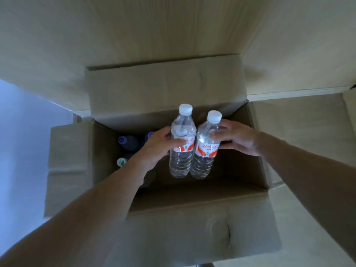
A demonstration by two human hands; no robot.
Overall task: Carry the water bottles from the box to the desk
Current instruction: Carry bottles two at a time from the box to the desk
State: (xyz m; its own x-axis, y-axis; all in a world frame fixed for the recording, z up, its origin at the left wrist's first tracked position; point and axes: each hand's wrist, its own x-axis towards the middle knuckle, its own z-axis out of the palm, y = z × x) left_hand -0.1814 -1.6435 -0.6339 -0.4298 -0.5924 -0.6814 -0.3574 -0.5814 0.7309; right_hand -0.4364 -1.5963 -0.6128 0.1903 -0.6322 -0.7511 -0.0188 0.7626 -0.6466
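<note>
Two clear water bottles, the left bottle (182, 143) and the right bottle (206, 147), hang side by side and touching above the open cardboard box (256, 132), caps pointing up and away from the person, long axes near upright and parallel; the left hand (156, 149) curls its fingers (178, 141) round the left bottle's label band, the right hand (237, 137) grips the right one likewise; darker bottles (127, 141) stand in the box's left end; the desk is out of view, so the carry likely calls for a lift clear of the flaps.

Setting appeared to be an indoor room, type undetermined. An open brown cardboard box (173, 218) stood against pale wood-grain panelling (134, 31). A plain white wall (23, 141) lay alongside.
</note>
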